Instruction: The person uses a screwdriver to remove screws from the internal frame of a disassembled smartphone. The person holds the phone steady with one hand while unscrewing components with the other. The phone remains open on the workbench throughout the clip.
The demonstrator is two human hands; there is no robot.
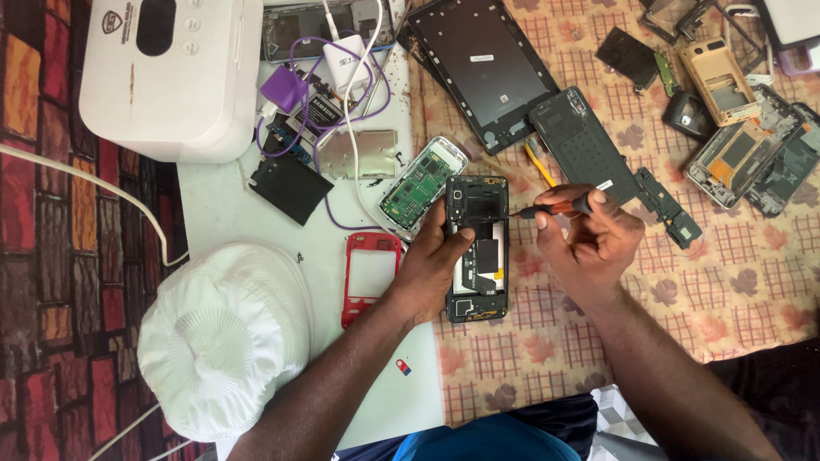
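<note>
Opened phone [477, 248] steadied by left hand [431, 265]; right hand [589, 239] pinching screwdriver [553, 207] (tip at phone's upper edge), on bench [726, 282].

screwdriver [559, 207] tip too small, left hand [431, 269] covering phone [477, 248] edge

Lying between left hand [430, 271] and right hand [589, 243]: opened black phone [477, 256]. Sitting left of it: red plastic phone frame [369, 275]; behind it: small green circuit board [422, 183], large black tablet shell [483, 67].
</note>
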